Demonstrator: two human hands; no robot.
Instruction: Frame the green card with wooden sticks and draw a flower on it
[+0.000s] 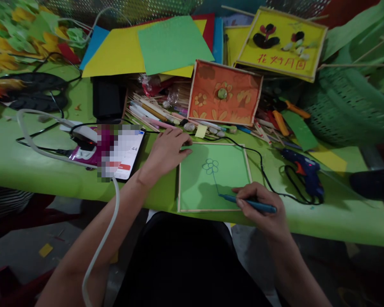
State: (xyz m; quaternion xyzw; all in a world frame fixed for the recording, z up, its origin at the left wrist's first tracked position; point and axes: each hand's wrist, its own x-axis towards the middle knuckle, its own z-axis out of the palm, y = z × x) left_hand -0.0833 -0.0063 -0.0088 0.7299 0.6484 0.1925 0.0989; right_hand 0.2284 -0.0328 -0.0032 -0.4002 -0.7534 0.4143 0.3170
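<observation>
A green sheet [193, 187] framed with thin wooden sticks lies at the table's front edge. On it is a drawn flower [210, 166] with several round petals and a line running down as a stem. My right hand [265, 209] is closed around a blue marker pen [231, 198], whose tip meets the sheet at the stem's lower end. Over the sheet's upper left corner rests my left hand [166, 151], palm down, fingers loosely spread and holding nothing.
Left of my left hand lies a phone [129, 155] beside a purple power strip [86, 153] with cables. An orange framed picture [208, 89] leans on piled sticks and pens behind. At right sit a blue glue gun [302, 168] and a green basket [336, 104]. Coloured paper [176, 47] stands farther back.
</observation>
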